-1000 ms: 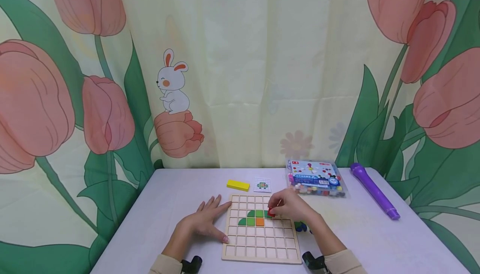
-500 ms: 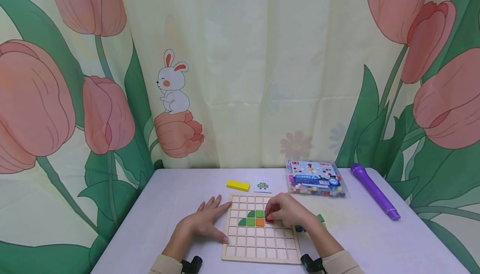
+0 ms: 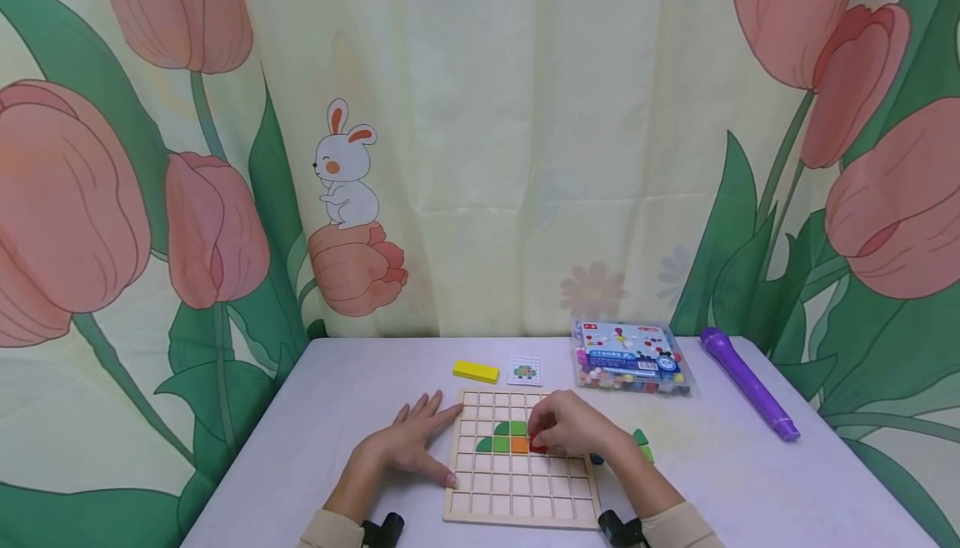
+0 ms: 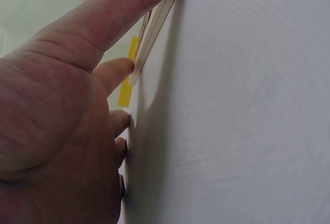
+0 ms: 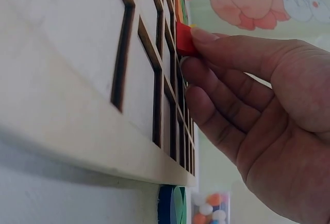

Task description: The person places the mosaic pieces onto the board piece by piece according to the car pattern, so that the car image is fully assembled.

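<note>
Touching the left edge of the wooden grid board (image 3: 521,524) with thumb and forefinger of the left hand (image 3: 408,448), fingers straight and spread, probably to stop any sliding on the table (image 3: 360,381). Pinching a red block (image 5: 184,41) between thumb and fingers of the right hand (image 3: 573,423), just right of the orange square (image 3: 520,445) near the board's middle, likely by one end so as to leave the rest free for a cell; impossible to tell whether fully seated. Keeping a picture card (image 3: 525,371) between the board and the table's back edge, perhaps for easy looking, and loose green pieces (image 3: 643,445) off the board's right edge, presumably within reach. Compared with a second ago, holding the red block nearer the board's front edge, beside orange rather than at the upper green row's end; exposing green pieces then hidden by the right forearm; resting the left hand just as before.
</note>
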`<state>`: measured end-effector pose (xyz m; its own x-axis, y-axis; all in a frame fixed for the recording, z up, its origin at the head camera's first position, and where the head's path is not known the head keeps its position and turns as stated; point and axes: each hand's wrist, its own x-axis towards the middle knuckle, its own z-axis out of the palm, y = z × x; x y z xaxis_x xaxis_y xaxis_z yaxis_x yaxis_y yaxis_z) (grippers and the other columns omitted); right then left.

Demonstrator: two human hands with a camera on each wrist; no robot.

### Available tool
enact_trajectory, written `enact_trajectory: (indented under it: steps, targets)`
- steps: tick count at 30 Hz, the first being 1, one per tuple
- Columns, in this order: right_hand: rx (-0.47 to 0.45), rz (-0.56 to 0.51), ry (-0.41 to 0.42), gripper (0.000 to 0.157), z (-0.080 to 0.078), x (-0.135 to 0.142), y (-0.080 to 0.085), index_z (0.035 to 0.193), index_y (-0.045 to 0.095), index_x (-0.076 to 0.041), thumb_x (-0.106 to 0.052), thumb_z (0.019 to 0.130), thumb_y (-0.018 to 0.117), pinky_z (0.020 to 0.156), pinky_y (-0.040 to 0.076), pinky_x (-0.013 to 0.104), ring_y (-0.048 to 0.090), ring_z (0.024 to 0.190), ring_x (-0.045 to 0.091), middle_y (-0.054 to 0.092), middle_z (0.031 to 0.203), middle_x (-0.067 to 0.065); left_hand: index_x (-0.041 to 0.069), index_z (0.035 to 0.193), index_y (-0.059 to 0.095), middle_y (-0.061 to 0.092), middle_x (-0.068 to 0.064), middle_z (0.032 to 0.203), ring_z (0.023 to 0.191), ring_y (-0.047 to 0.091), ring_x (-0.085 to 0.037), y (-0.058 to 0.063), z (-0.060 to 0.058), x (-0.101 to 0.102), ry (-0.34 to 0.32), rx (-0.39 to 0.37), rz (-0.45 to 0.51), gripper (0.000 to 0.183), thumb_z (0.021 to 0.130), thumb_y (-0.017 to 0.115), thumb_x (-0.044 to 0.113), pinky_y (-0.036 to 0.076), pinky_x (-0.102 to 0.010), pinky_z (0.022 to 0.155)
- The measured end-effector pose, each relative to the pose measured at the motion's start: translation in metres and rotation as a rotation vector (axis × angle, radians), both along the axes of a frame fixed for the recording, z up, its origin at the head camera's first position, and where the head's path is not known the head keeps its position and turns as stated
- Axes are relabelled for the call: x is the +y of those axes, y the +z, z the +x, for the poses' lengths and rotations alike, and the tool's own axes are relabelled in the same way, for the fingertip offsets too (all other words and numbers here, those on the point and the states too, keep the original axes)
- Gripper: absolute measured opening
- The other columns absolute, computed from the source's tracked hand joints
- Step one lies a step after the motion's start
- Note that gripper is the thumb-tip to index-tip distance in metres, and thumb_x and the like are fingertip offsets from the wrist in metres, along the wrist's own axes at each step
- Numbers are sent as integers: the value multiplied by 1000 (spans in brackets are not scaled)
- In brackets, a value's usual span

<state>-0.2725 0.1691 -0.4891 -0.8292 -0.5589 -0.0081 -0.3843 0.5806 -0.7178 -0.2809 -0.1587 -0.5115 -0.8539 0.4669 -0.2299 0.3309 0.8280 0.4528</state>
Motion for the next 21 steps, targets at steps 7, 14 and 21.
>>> enact_trajectory:
  steps: [7, 14, 21]
  targets:
    - [7, 16, 8, 13, 1, -1, -1, 87, 78, -18, -6, 89, 81, 70, 51, 24, 59, 74, 9, 72, 81, -8, 35, 163, 34, 14, -18, 175, 163, 5, -40, 0, 0, 0, -2, 3, -2, 117, 65, 87, 71, 4, -68, 128]
    - [5, 37, 9, 9, 2, -1, -1, 90, 80, -17, -9, 88, 83, 67, 51, 23, 58, 72, 9, 71, 79, -8, 35, 163, 34, 14, -17, 175, 163, 5, -39, 1, 1, 1, 1, 5, 1, 117, 65, 87, 71, 4, -68, 128]
    - [12, 53, 2, 8, 3, -2, -1, 90, 79, -16, -10, 87, 84, 66, 50, 21, 57, 72, 8, 69, 78, -9, 34, 163, 34, 14, -18, 175, 163, 5, -39, 2, 1, 0, 2, 4, 0, 117, 65, 87, 71, 4, -67, 128]
